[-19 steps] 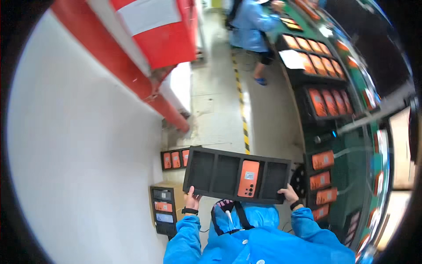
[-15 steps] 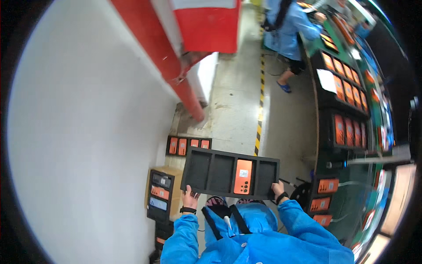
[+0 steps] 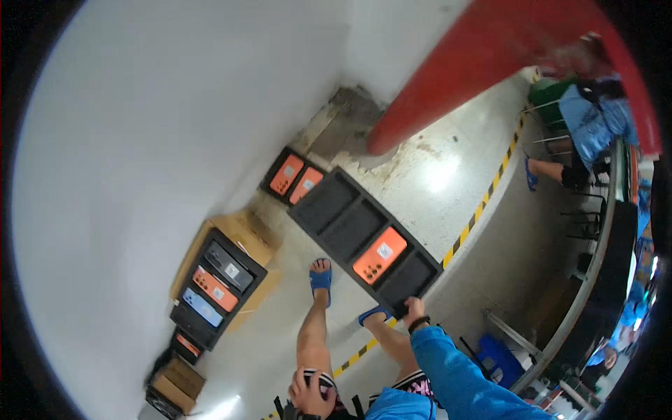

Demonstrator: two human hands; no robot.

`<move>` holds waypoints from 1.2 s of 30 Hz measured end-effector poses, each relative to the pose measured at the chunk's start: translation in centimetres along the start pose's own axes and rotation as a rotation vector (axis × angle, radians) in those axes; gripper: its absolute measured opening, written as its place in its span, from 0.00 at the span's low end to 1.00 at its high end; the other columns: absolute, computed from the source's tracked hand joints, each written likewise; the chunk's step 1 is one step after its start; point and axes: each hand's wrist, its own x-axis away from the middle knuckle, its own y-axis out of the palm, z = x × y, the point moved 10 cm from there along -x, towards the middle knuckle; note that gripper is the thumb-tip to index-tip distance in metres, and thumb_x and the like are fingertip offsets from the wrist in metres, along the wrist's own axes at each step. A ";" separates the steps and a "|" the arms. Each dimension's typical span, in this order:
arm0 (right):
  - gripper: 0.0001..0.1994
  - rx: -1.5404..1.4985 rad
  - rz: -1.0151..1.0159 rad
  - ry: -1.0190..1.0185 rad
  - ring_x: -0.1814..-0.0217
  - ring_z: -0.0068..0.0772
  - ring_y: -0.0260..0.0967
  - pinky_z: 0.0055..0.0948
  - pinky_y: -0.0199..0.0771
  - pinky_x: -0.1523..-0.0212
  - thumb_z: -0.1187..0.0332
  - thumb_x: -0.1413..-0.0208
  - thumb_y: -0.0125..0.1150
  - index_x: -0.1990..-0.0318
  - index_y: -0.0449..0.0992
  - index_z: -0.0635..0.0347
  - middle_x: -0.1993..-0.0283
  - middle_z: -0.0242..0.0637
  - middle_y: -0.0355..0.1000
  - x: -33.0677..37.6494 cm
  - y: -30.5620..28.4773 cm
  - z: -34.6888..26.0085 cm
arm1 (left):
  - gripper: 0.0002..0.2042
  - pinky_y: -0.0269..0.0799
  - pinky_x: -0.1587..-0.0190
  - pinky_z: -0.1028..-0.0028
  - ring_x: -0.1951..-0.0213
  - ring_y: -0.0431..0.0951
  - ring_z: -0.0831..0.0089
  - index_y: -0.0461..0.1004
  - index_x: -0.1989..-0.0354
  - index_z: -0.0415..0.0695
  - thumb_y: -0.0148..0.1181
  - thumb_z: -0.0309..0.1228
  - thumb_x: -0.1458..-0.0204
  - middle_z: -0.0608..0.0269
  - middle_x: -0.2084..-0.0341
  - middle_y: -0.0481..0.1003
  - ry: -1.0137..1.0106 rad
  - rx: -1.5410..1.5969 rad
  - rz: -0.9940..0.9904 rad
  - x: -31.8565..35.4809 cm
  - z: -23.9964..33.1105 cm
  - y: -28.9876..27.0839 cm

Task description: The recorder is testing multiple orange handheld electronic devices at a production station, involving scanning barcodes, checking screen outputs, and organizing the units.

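the right hand [image 3: 414, 310] has its fingers clamped on the near right corner of a long black tray [image 3: 332, 201], which slants in front of the person with its far end up and to the left. the left hand [image 3: 310, 394] is away from the tray; it lies over the person's left knee, fingers a little apart.

the tray has four compartments in a row, and one orange phone [image 3: 379, 257] lies in the third from the far end, next to the compartment nearest the right hand (a pale label shows on its back). the other three are bare.

the far end partly hides another black tray [image 3: 306, 160] with two orange phones in sight; whether the two trays touch, i cannot tell. to the left, a black tray [image 3: 199, 330] with dark, orange and blue phones leans over a cardboard box [image 3: 246, 229].
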 end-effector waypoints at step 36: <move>0.16 -0.397 0.274 -0.441 0.64 0.27 0.72 0.23 0.72 0.65 0.66 0.46 0.55 0.50 0.65 0.56 0.59 0.38 0.72 54.7 -21.9 -2.2 | 0.13 0.71 0.62 0.65 0.69 0.76 0.61 0.71 0.69 0.41 0.61 0.33 0.63 0.55 0.74 0.75 0.676 -0.060 -0.421 -13.2 5.4 -4.0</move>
